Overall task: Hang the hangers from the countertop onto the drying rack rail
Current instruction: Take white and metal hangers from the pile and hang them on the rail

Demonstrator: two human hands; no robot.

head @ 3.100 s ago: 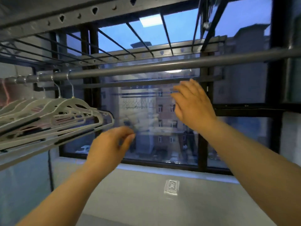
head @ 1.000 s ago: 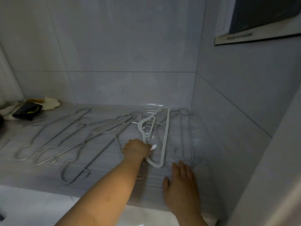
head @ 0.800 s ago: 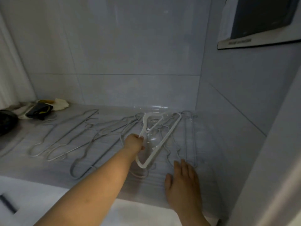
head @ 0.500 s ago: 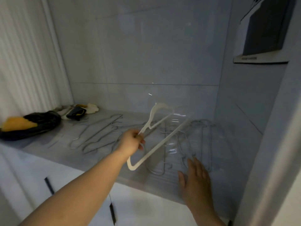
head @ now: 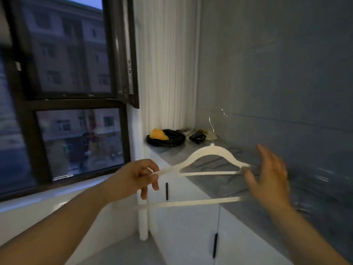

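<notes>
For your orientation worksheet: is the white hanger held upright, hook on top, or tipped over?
Upright. The white hanger has its hook pointing up and bars roughly level; the left hand pinches its left end.

Pretty dim in here, just weak bluish light coming through the window (head: pixel 76 64). The white curtain (head: pixel 166 64) catches most of it. The right hand (head: pixel 267 173) is smeared with motion blur, and the window frame bows out toward the wide-angle edge.

The hanger (head: pixel 210 151) is before the countertop (head: pixel 229 186), window (head: pixel 76 140) at left, seemingly a bag (head: pixel 172 138) behind.
</notes>
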